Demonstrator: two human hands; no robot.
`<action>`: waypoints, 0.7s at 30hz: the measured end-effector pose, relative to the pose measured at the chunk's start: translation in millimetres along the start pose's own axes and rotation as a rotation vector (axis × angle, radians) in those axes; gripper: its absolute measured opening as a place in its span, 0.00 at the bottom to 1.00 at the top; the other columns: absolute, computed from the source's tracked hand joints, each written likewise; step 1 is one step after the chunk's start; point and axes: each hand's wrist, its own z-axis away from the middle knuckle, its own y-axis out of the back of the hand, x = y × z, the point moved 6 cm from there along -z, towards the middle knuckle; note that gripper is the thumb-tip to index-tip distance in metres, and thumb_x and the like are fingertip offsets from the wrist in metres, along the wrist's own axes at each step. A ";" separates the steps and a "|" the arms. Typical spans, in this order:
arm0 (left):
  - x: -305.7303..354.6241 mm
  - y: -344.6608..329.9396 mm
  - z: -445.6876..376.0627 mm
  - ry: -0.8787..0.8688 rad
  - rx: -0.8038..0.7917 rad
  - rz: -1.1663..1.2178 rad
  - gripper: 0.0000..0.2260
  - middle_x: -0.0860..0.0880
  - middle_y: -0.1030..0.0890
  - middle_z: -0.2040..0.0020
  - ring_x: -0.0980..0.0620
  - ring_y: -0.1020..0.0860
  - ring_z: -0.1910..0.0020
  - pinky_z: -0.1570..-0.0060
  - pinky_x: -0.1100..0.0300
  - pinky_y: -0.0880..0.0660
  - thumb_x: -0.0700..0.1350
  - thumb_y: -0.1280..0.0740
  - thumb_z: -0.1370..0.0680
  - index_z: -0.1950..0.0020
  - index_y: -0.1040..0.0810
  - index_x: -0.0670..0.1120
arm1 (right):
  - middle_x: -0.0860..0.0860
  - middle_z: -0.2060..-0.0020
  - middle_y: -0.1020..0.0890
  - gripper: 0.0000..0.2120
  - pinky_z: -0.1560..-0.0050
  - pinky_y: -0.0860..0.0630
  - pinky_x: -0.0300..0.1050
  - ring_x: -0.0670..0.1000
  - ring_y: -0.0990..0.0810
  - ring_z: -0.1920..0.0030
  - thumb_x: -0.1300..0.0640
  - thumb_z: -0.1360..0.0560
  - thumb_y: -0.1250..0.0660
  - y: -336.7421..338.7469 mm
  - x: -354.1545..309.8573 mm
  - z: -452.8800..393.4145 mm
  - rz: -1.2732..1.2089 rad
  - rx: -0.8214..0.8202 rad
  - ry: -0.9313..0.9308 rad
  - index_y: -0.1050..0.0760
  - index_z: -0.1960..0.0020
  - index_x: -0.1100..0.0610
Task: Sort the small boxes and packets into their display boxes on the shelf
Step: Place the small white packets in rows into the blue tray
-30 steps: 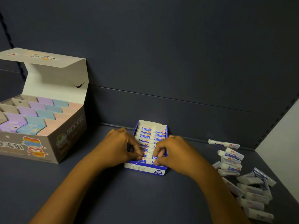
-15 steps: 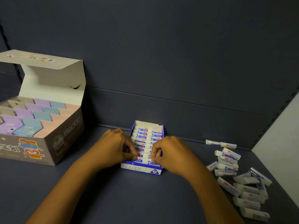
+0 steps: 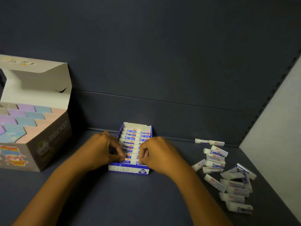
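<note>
A small blue-and-white display box [image 3: 128, 169] marked 2B sits in the middle of the dark shelf, filled with rows of white erasers in blue sleeves [image 3: 136, 135]. My left hand [image 3: 104, 150] is at its left side and my right hand [image 3: 156, 154] at its right. Both have curled fingers pinching the front row of erasers [image 3: 131, 160] from each end. A loose heap of the same erasers [image 3: 228, 176] lies on the shelf to the right.
A large open display box [image 3: 40, 144] with pastel purple, blue and pink packets stands at the left, its lid flap raised. The dark back wall is just behind the small box. A pale side panel [image 3: 276, 128] closes off the right.
The view has drifted slightly. Both hands stay at the front row of erasers, fingers shifted a little toward the box's front edge.
</note>
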 end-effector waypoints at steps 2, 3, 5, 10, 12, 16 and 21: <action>2.2 0.6 0.2 -0.012 -0.002 0.053 0.05 0.68 0.21 0.57 0.64 0.26 0.50 0.54 0.69 0.26 0.57 0.25 0.34 0.61 0.18 0.64 | 0.48 0.52 0.17 0.08 0.51 0.20 0.42 0.47 0.19 0.51 0.51 0.27 0.29 2.4 1.9 1.7 -0.025 0.009 0.026 0.22 0.53 0.54; 5.2 2.7 -0.1 -0.028 0.016 0.103 0.04 0.67 0.20 0.58 0.65 0.25 0.50 0.53 0.69 0.25 0.57 0.25 0.35 0.62 0.17 0.63 | 0.47 0.54 0.17 0.07 0.52 0.21 0.40 0.45 0.20 0.53 0.51 0.27 0.28 5.4 2.4 2.9 -0.050 0.024 0.043 0.21 0.53 0.54; 10.0 9.9 0.4 -0.028 0.108 0.208 0.07 0.67 0.19 0.59 0.65 0.22 0.53 0.53 0.66 0.24 0.60 0.27 0.39 0.63 0.16 0.62 | 0.45 0.56 0.17 0.07 0.59 0.26 0.34 0.41 0.21 0.60 0.52 0.29 0.27 14.1 2.5 6.6 -0.129 0.076 0.077 0.19 0.53 0.51; 40.2 17.9 -1.3 -0.077 0.291 0.133 0.05 0.64 0.21 0.57 0.62 0.23 0.56 0.57 0.63 0.24 0.57 0.27 0.33 0.59 0.20 0.64 | 0.42 0.55 0.22 0.09 0.60 0.27 0.35 0.39 0.25 0.61 0.51 0.29 0.26 46.6 30.6 20.9 -0.178 0.238 0.086 0.21 0.50 0.48; 56.2 15.4 -7.2 -0.086 0.342 0.097 0.05 0.64 0.22 0.56 0.62 0.24 0.56 0.59 0.64 0.26 0.54 0.27 0.30 0.57 0.20 0.63 | 0.41 0.56 0.24 0.10 0.57 0.24 0.38 0.41 0.24 0.58 0.51 0.30 0.26 59.0 53.0 29.7 -0.141 0.286 0.049 0.22 0.50 0.46; 101.4 0.5 -27.2 -0.131 0.356 0.159 0.05 0.60 0.20 0.54 0.60 0.22 0.57 0.56 0.64 0.25 0.51 0.27 0.27 0.53 0.18 0.59 | 0.41 0.56 0.24 0.11 0.53 0.23 0.40 0.42 0.23 0.57 0.52 0.31 0.25 79.8 105.0 51.2 -0.093 0.338 -0.057 0.22 0.50 0.46; 158.7 -48.3 -60.0 -0.156 0.187 0.095 0.07 0.57 0.21 0.49 0.60 0.23 0.55 0.51 0.62 0.23 0.53 0.30 0.25 0.47 0.20 0.57 | 0.43 0.55 0.25 0.10 0.53 0.26 0.36 0.43 0.24 0.56 0.54 0.29 0.27 86.6 162.8 67.0 -0.035 0.302 -0.191 0.23 0.48 0.49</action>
